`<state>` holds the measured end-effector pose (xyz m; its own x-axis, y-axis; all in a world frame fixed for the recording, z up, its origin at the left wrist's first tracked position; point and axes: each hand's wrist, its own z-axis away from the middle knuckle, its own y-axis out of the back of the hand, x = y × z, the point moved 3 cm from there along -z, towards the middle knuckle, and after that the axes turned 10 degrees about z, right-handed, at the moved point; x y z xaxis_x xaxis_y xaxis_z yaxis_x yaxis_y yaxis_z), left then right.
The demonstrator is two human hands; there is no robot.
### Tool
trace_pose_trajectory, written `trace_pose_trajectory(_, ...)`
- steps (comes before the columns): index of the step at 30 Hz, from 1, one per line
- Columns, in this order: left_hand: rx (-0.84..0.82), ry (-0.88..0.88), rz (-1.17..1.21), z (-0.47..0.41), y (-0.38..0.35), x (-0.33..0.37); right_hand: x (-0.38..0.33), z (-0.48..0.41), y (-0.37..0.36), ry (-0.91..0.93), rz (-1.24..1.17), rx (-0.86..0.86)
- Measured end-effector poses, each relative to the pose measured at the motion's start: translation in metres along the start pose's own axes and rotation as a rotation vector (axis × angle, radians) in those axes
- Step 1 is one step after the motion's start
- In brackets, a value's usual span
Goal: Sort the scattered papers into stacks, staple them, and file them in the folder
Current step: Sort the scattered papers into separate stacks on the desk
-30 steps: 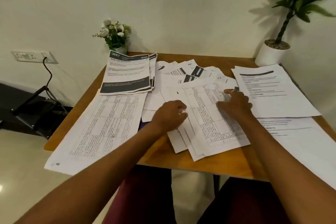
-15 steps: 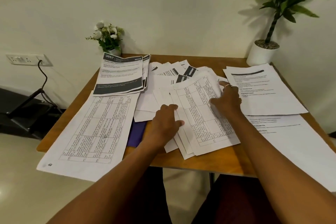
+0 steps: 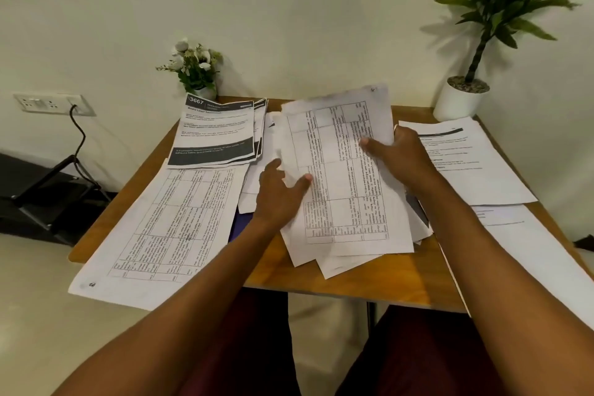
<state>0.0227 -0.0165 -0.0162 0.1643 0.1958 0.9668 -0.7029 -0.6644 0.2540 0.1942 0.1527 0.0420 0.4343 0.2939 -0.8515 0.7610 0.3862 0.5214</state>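
Left hand (image 3: pixel 279 194) and right hand (image 3: pixel 400 154) pinch the floppy, slippery sheaf of printed tables (image 3: pixel 337 202) by its side edges, sensibly, over the desk's (image 3: pixel 353 281) near edge.

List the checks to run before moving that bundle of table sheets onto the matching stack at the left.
1. Grip on the bundle by left hand and right hand: ok.
2. Bundle edges squared: not ok, near ends fan out.
3. Top sheet matches the left stack: ok, both printed grids.
4. Lower sheets same kind: cannot tell, hidden.
5. Access to the purple folder: not ok, papers cover most of it.
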Motion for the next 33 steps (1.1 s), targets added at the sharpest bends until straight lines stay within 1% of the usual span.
trace_pose_trajectory(2, 0.01, -0.005, 0.047, 0.001, 0.009, 0.009, 0.0, 0.0, -0.004, -0.04, -0.141, -0.017)
trace_pose_trajectory(5, 0.037, -0.042, 0.045, -0.002, 0.028, 0.018, -0.006, 0.0, -0.013, -0.077, -0.21, -0.007)
trace_pose_trajectory(8, 0.072, -0.018, 0.014, -0.003, 0.056, 0.019, -0.018, 0.009, -0.037, -0.122, -0.305, -0.099)
trace_pose_trajectory(11, 0.088, 0.07, -0.075, -0.003, 0.1, 0.008, -0.028, 0.024, -0.083, -0.182, -0.304, -0.241)
trace_pose_trajectory(14, 0.082, 0.17, -0.26, -0.001, 0.151, -0.008, -0.037, 0.04, -0.132, -0.192, -0.288, -0.342)
trace_pose_trajectory(18, 0.135, 0.238, -0.46, 0.003, 0.205, -0.028, -0.052, 0.061, -0.186, -0.12, -0.206, -0.446)
trace_pose_trajectory(20, 0.158, 0.254, -0.507, 0.002, 0.225, -0.039, -0.055, 0.068, -0.205, -0.078, -0.169, -0.487)
trace_pose_trajectory(25, 0.205, 0.272, -0.572, 0.004, 0.239, -0.055, -0.067, 0.077, -0.228, 0.041, -0.022, -0.463)
trace_pose_trajectory(31, 0.282, 0.193, -0.623, 0.007, 0.237, -0.063, -0.065, 0.079, -0.237, 0.13, 0.159, -0.367)
trace_pose_trajectory(33, 0.34, 0.162, -0.722, 0.008, 0.236, -0.064, -0.063, 0.082, -0.234, 0.15, 0.171, -0.355)
